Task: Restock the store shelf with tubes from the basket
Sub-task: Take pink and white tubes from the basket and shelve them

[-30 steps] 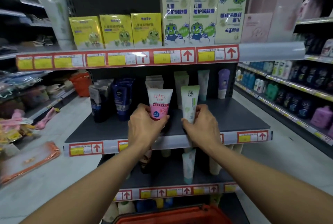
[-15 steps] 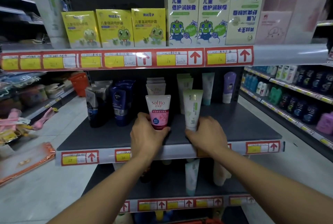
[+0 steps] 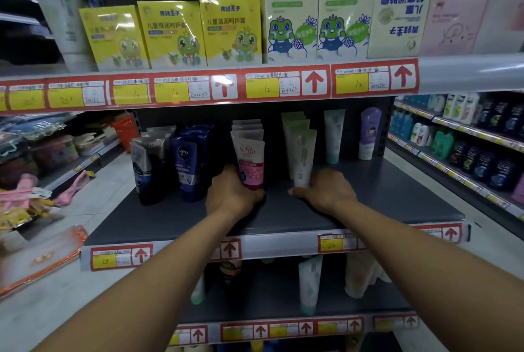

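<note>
Forearms reach over the shelf's front edge [image 3: 283,246]. L hand [image 3: 231,195] grips the pink Softto tube [image 3: 251,164] at its base; R hand [image 3: 326,193] has fingers curled round the foot of the pale green tube [image 3: 303,159]. Both tubes were held near the shelf lip 1 s ago, now pushed back upright against their rows [image 3: 246,127], caps looking down on the deck. Basket's out of view. Prob. just release left for this pair.

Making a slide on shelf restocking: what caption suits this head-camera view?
Left hand and right hand stand a pink tube and a pale green tube upright on the dark shelf.
</note>
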### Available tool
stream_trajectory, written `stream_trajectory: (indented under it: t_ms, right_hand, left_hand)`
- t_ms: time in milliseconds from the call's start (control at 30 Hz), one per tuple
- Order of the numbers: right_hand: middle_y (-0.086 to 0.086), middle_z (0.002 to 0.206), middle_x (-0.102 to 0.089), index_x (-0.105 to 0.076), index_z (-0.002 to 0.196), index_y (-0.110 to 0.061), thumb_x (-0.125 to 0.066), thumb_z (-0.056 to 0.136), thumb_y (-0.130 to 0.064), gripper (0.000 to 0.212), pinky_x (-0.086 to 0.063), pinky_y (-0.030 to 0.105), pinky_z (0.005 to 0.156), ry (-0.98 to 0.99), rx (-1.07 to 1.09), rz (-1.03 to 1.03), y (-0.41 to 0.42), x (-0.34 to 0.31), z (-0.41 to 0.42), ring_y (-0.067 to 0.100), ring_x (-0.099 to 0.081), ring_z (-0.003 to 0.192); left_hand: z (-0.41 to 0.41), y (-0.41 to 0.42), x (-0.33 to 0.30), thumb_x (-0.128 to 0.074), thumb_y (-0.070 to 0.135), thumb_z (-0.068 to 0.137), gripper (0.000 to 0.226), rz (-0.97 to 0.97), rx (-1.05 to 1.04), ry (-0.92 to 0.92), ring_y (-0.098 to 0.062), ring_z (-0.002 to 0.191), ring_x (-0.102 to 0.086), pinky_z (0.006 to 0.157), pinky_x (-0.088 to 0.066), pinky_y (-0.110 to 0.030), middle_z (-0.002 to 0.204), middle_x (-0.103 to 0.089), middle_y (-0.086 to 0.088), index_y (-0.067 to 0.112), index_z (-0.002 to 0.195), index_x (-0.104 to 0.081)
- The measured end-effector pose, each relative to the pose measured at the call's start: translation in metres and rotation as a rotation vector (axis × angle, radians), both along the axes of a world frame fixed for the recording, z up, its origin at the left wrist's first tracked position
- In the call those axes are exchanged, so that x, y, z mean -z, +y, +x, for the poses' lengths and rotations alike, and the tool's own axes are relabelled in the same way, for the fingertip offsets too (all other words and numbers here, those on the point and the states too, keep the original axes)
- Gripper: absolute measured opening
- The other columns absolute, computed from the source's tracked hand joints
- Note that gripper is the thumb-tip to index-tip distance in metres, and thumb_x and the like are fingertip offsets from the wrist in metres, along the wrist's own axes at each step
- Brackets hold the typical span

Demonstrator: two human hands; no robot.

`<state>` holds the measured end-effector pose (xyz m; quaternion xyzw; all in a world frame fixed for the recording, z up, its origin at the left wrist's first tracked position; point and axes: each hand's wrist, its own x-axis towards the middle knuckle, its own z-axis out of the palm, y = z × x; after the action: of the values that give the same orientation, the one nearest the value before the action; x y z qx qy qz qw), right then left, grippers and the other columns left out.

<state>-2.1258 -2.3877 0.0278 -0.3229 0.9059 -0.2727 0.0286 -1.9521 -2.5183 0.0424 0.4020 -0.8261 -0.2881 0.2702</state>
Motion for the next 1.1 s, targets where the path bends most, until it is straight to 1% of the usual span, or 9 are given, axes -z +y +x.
stream_trajectory:
  t_ms: [133,267,367,600,733,800,867,1000,1100]
  right_hand:
    - [0.0,0.103,-0.072,-0.069,0.108,-0.025,-0.07,0.065,-0.077,0.068,-0.058,0.037,0.078,0.008,-0.023,-0.048,0.001,0.005,-0.001,0.023,-0.068,0.092]
    - [0.0,0.103,-0.072,-0.069,0.103,-0.025,-0.07,0.074,-0.057,0.043,-0.049,0.03,0.073,0.027,-0.052,-0.12,0.003,0.006,-0.004,0.024,-0.067,0.095]
    - [-0.004,0.096,-0.068,-0.067,0.098,-0.028,-0.071,0.08,-0.051,0.03,-0.045,0.028,0.071,0.028,-0.073,-0.134,0.004,0.007,-0.004,0.023,-0.066,0.094]
    - [-0.004,0.086,-0.063,-0.058,0.08,-0.029,-0.074,0.081,-0.056,0.031,-0.041,0.028,0.066,0.071,-0.073,-0.144,0.004,0.009,-0.007,0.021,-0.06,0.082]
    - [-0.003,0.084,-0.062,-0.05,0.072,-0.03,-0.074,0.082,-0.056,0.036,-0.041,0.029,0.067,0.074,-0.065,-0.134,0.003,0.009,-0.007,0.024,-0.062,0.084]
    - [-0.002,0.086,-0.064,-0.054,0.076,-0.028,-0.073,0.081,-0.057,0.036,-0.042,0.03,0.067,0.089,-0.066,-0.135,0.002,0.011,-0.007,0.026,-0.065,0.088]
    - [0.001,0.095,-0.068,-0.061,0.091,-0.028,-0.073,0.082,-0.058,0.033,-0.044,0.031,0.068,0.109,-0.073,-0.132,0.001,0.012,-0.008,0.028,-0.066,0.093]
    - [0.005,0.116,-0.071,-0.066,0.122,-0.025,-0.072,0.085,-0.056,0.049,-0.051,0.033,0.075,0.131,-0.076,-0.142,0.002,0.012,-0.005,0.03,-0.066,0.104]
    - [0.004,0.118,-0.071,-0.066,0.124,-0.026,-0.071,0.085,-0.057,0.05,-0.049,0.032,0.075,0.132,-0.073,-0.142,0.002,0.012,-0.004,0.03,-0.066,0.106]
  left_hand:
    - [-0.003,-0.001,0.012,-0.082,0.048,0.069,0.06,-0.007,0.01,0.054,-0.029,0.1,-0.07,0.086,-0.06,-0.045,0.112,-0.071,-0.004,0.022,0.116,-0.056]
    - [-0.004,-0.002,0.014,-0.08,0.049,0.07,0.056,-0.035,-0.016,0.079,-0.027,0.098,-0.069,0.081,-0.06,-0.039,0.108,-0.07,-0.004,0.02,0.111,-0.056]
    - [-0.003,-0.003,0.016,-0.079,0.052,0.073,0.055,-0.019,-0.015,0.082,-0.027,0.099,-0.07,0.083,-0.06,-0.039,0.108,-0.072,-0.004,0.019,0.111,-0.058]
    - [-0.002,-0.008,0.019,-0.081,0.05,0.079,0.056,0.006,-0.018,0.097,-0.027,0.103,-0.069,0.083,-0.056,-0.034,0.113,-0.072,-0.004,0.017,0.119,-0.058]
    - [-0.002,-0.01,0.019,-0.081,0.052,0.081,0.058,0.011,-0.022,0.112,-0.026,0.104,-0.069,0.082,-0.054,-0.032,0.115,-0.072,-0.004,0.017,0.121,-0.058]
    - [-0.001,-0.009,0.019,-0.081,0.052,0.082,0.058,0.008,-0.02,0.112,-0.026,0.104,-0.069,0.083,-0.055,-0.033,0.115,-0.072,-0.003,0.017,0.122,-0.058]
    - [-0.001,-0.01,0.019,-0.081,0.052,0.082,0.057,0.006,-0.021,0.112,-0.026,0.104,-0.069,0.082,-0.054,-0.032,0.115,-0.072,-0.003,0.017,0.122,-0.059]
    - [-0.001,-0.011,0.02,-0.082,0.049,0.082,0.057,0.005,-0.019,0.114,-0.026,0.105,-0.069,0.08,-0.051,-0.03,0.116,-0.072,-0.004,0.017,0.123,-0.058]
    - [-0.001,-0.011,0.021,-0.083,0.048,0.082,0.056,0.005,-0.018,0.118,-0.025,0.105,-0.069,0.081,-0.051,-0.03,0.115,-0.072,-0.003,0.017,0.122,-0.058]
